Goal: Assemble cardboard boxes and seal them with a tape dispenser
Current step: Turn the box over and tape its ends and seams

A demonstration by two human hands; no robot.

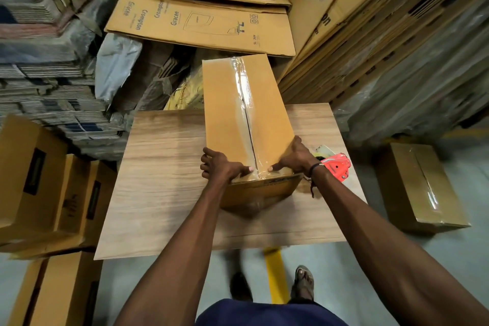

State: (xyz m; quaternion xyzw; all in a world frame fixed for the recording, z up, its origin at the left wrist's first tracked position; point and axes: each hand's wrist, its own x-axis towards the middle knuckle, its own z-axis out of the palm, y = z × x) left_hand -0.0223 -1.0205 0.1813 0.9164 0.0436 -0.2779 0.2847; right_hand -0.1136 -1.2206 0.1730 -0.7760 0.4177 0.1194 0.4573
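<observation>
Cardboard box (232, 114) sits taped on your wooden table (164, 180); your left hand (221, 167) and right hand (295, 157) grip its near corners, thumbs pressing the tape seam. Red tape dispenser (337, 167) lies just beside it.

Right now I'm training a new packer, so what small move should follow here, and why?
Probably lift the box off the table and set it aside. Clear tape already runs the whole top seam, both hands grip its near end with thumbs on the tape, and the tape dispenser lies unused beside it.
</observation>
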